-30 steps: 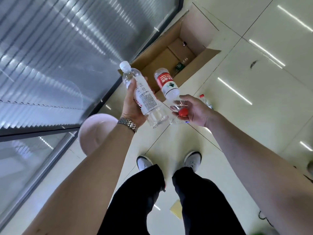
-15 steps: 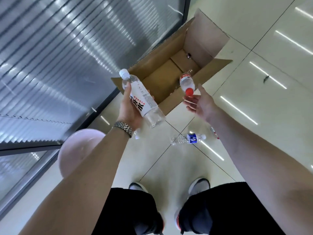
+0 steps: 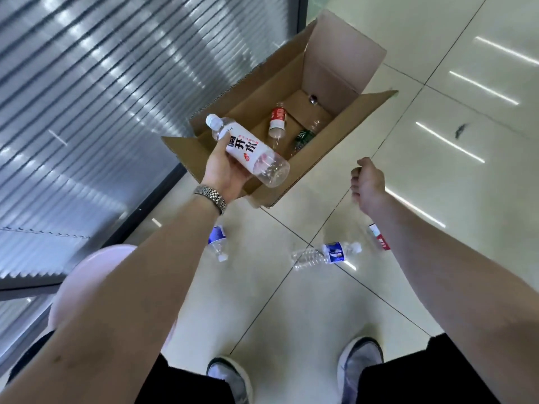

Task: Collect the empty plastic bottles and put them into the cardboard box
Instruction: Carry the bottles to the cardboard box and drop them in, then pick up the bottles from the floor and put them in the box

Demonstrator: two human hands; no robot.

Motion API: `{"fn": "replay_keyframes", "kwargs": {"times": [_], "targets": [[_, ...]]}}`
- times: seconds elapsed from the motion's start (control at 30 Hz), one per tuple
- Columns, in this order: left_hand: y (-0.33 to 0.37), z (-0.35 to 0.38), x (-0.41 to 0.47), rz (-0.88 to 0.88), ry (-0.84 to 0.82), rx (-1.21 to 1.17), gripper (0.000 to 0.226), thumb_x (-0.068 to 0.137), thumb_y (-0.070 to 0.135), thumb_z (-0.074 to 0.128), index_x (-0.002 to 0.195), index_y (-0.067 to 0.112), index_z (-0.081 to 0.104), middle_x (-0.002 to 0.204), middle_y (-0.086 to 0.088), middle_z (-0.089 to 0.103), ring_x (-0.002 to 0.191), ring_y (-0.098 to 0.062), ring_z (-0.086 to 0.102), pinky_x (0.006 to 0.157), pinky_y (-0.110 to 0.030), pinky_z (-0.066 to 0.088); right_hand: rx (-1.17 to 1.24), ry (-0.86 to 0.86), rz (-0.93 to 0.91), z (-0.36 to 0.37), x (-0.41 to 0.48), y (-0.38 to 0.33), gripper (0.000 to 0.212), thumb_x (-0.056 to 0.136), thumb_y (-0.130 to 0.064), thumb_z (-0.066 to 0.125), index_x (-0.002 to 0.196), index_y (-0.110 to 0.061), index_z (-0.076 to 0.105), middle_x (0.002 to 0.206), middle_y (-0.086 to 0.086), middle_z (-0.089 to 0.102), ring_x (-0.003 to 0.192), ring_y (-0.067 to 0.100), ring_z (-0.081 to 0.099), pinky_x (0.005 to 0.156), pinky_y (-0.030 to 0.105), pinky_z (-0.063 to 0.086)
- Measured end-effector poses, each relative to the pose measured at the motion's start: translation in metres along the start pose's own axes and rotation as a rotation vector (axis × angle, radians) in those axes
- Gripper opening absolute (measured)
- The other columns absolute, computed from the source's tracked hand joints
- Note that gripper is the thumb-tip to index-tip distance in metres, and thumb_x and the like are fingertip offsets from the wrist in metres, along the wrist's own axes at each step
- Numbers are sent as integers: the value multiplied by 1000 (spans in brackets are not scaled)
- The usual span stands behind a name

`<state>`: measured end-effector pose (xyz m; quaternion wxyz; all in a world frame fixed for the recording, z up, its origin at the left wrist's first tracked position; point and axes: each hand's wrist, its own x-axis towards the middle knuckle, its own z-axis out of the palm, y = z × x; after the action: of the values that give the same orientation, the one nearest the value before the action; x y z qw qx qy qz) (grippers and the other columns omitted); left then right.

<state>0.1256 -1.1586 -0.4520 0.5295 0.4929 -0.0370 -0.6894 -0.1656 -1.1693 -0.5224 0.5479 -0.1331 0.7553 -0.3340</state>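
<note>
— Bottles? Your left hand (image 3: 226, 173) grips the white-labelled bottle (image 3: 248, 150) over the cardboard box's (image 3: 344, 56) near edge, ready to drop.
— Right hand (image 3: 368, 182)?
— Loosely curled, empty, right of the box.

One open brown cardboard box (image 3: 344, 65), six clear plastic bottles: two inside it (image 3: 277, 119) (image 3: 304, 138), one white-labelled held (image 3: 248, 151), three on floor (image 3: 328, 255) (image 3: 218, 242) (image 3: 378, 237).

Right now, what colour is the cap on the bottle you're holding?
White; the cap of the held bottle shows clearly in the head view.
</note>
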Motion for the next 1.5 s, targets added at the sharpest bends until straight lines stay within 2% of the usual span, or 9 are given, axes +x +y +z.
{"fn": "replay_keyframes", "kwargs": {"times": [0.2,0.4,0.53,0.67,0.8,0.93,1.17,1.3,1.5], "targets": [[-18,-11,42,53,-73,48,43,104,34,55,136,5,53,136,-22,64,123,-40,65,102,-60,53,-141,203,-94,-22,52,32,32,88,-40,51,72,-13,57,63,1,54,53,27,49,53,29,37],[-34,-13,54,166,-14,149,25,104,24,53,118,3,57,116,-15,61,104,-33,67,89,-43,60,-315,333,-175,-44,84,74,40,90,-37,47,55,-16,48,34,-3,45,55,27,46,51,30,31],[-62,3,37,340,-61,441,19,104,11,52,120,2,59,106,-14,65,74,-20,69,67,-31,55,-454,354,-176,-58,98,99,34,91,-39,51,76,-12,66,77,10,63,85,38,60,69,32,42],[-105,20,15,508,-225,716,15,102,4,53,113,11,59,102,-8,65,78,-20,66,68,-34,54,-647,451,-177,-70,110,122,44,91,-40,61,120,-7,70,128,18,64,126,40,52,103,45,47],[-153,24,8,638,-379,992,22,96,11,55,116,18,60,111,-1,67,88,-18,70,71,-28,57,-704,399,-141,-81,116,140,54,88,-44,67,133,-15,60,140,12,55,134,35,47,107,49,37],[-210,3,19,542,-527,1376,23,98,21,61,121,18,62,123,2,60,98,-5,64,80,-21,54,-829,371,-146,-87,123,152,62,86,-41,70,141,-17,54,142,11,53,135,33,45,108,49,34],[-300,-64,41,161,-575,2083,86,87,50,72,158,23,31,161,-9,33,144,-33,36,114,-49,38,-865,333,-115,-99,135,168,63,85,-25,73,143,-19,48,144,11,52,134,34,46,109,48,32],[-322,-88,48,21,-530,2195,93,87,37,75,160,20,18,160,-11,32,144,-36,34,111,-50,37,-856,338,-101,-104,141,170,65,84,-27,76,142,-20,48,144,10,51,134,34,46,109,47,32],[-316,-98,49,24,-424,2210,74,94,28,66,155,19,26,154,-10,40,141,-33,37,105,-48,41,-697,402,-209,-98,130,152,73,80,-37,78,145,-18,50,144,10,53,135,35,48,109,47,36]]}}
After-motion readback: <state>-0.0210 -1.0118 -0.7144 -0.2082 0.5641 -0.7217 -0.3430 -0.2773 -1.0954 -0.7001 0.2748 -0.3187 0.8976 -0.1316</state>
